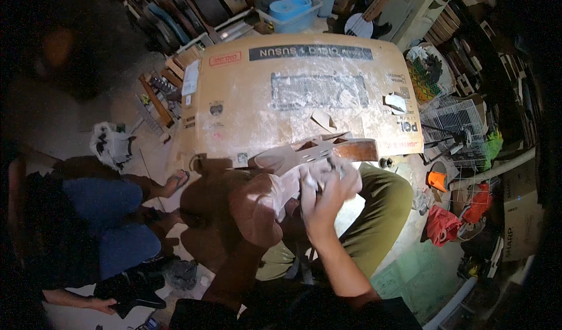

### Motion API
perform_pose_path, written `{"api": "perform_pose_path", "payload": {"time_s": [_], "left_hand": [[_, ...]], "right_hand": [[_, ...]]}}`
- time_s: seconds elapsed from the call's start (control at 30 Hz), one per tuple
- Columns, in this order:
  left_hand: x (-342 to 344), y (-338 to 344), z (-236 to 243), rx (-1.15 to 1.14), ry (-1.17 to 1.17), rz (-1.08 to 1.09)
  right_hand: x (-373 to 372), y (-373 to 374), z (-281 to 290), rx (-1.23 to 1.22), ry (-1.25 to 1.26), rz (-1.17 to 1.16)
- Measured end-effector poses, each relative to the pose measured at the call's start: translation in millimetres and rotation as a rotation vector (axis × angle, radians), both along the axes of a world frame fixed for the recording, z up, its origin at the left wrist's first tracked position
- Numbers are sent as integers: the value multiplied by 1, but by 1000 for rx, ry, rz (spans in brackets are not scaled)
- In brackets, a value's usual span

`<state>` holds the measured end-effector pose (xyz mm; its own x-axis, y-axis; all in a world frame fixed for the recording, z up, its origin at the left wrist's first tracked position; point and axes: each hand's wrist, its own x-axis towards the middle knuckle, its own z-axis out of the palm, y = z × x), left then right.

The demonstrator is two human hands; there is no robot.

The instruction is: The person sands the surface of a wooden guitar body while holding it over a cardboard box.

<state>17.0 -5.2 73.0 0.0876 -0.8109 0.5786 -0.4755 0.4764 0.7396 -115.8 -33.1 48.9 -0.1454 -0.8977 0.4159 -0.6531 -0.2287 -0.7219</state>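
A brown wooden piece [310, 151] with curved edges and cut-out slots lies across my lap, its far side against the cardboard. My left hand [256, 210], closed, steadies its near left part; the fingers are partly hidden. Pressed to the wood is my right hand [328, 198], closed round a crumpled whitish piece [313, 175] that could be cloth or sandpaper. Its fingers are slightly blurred. Pale dust coats the wood near both hands. A white sheet [349, 213] shows beside my right wrist.
A dusty cardboard sheet [234, 102] spreads in front of me, with torn scraps [323, 119] on it. At left sits another person [111, 213] in blue shorts. Wire racks [453, 122], an orange object [437, 178] and a red bag [443, 224] crowd the right. Behind stands a blue tub [291, 8].
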Motion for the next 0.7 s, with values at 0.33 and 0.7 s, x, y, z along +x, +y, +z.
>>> {"api": "perform_pose_path", "payload": {"time_s": [0.33,0.7], "left_hand": [[-3,-19,0,-58,432,-132],[-2,-22,13,-52,651,-270]], "right_hand": [[5,-21,9,-45,158,28],[5,-15,2,-18,18,-4]]}}
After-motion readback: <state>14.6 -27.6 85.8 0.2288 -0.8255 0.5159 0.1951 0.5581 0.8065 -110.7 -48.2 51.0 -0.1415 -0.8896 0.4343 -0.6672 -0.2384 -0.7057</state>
